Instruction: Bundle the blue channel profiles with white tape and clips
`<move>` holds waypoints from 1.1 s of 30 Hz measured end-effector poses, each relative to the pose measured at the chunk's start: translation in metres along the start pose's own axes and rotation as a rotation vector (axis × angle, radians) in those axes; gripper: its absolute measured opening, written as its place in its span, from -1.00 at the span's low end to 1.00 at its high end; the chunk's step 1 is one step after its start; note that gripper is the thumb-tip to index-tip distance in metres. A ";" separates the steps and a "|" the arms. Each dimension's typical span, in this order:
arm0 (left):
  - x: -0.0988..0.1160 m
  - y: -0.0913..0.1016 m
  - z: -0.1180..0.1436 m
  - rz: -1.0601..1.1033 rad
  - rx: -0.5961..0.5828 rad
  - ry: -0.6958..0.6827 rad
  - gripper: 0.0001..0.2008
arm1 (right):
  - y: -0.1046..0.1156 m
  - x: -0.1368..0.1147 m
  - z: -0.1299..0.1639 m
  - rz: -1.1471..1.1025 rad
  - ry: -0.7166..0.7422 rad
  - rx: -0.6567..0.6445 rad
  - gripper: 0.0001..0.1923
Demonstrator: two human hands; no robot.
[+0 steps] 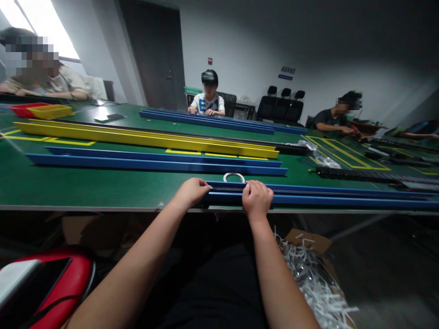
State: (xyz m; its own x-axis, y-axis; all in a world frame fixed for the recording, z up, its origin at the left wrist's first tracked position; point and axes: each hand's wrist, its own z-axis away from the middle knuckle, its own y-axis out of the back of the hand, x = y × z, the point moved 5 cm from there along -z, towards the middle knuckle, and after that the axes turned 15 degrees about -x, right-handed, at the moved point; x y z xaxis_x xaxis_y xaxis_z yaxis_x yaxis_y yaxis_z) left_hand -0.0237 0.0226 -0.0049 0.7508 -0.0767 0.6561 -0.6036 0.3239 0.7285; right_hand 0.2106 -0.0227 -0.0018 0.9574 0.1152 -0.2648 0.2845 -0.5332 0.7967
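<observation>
A long blue channel-shaped rail [325,199] lies along the near edge of the table and runs off to the right. My left hand [192,191] is at the rail's left end, thumb and fingers pinched together. A tiny pale bit shows at those fingertips, too small to name. A little further right, my right hand [258,197] grips the rail from above, its fingers curled over it. Just behind the rail, between my hands, lies a white ring [234,175], partly hidden by it.
Two blue rails [154,165] and long yellow rails [147,139] lie across the green table [85,189]. Red and yellow trays [51,109] stand at far left. A box of white strips [312,269] sits below right, a red stool [75,278] below left. Several people work around the table.
</observation>
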 end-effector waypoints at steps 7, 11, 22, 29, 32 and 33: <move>0.038 0.002 0.014 -0.170 0.343 -0.302 -0.74 | 0.009 -0.008 -0.004 -0.059 0.013 -0.022 -0.75; 0.057 -0.008 0.017 -0.174 0.328 -0.396 -0.77 | 0.011 -0.033 -0.004 -0.075 0.162 -0.120 -0.77; 0.083 -0.024 0.017 -0.279 0.252 -0.506 -0.76 | 0.002 -0.029 -0.014 -0.210 0.228 -0.300 -0.82; 0.078 -0.039 0.009 -0.479 0.256 -0.374 -0.26 | 0.011 0.002 -0.032 -0.452 0.123 -0.379 -0.82; 0.075 -0.044 0.007 -0.547 0.254 -0.361 -0.25 | 0.014 0.016 -0.033 -0.689 0.036 -0.407 -0.79; 0.074 -0.045 0.006 -0.565 0.252 -0.357 -0.28 | 0.014 0.019 -0.032 -0.796 0.019 -0.423 -0.79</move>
State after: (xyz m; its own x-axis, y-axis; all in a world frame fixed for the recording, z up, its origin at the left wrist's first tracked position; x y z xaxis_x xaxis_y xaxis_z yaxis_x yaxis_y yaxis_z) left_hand 0.0575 -0.0030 0.0120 0.8594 -0.4864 0.1578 -0.2244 -0.0814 0.9711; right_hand 0.2345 -0.0009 0.0218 0.4688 0.3344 -0.8176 0.8545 0.0629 0.5157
